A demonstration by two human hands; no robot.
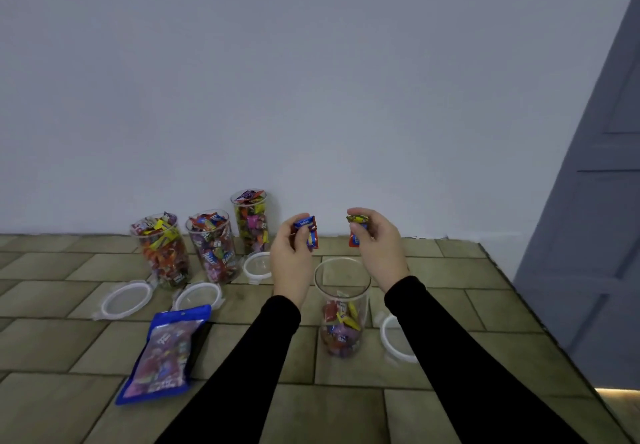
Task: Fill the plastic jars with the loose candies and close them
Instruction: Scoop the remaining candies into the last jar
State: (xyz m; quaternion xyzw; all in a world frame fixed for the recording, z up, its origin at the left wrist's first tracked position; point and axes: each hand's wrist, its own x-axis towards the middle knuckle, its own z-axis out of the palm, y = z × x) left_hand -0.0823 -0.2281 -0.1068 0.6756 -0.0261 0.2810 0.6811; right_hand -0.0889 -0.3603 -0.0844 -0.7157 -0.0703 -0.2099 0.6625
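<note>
Head view showed both hands, left hand (292,253) and right hand (377,246), pinching wrapped candies (308,230) in curled fingers (356,232), the open jar (342,308) lying at six o'clock between them, its axis upright.

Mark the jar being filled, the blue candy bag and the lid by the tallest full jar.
jar being filled (343,282), head view, bare upper wall
blue candy bag (165,357), head view, front panel
lid (258,267), head view, white rim

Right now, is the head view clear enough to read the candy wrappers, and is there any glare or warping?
Head view: soft and dim; wrappers in the left hand and right hand mostly unreadable; wide-angle bends the floor lines; a bright strip glows bottom right.
</note>
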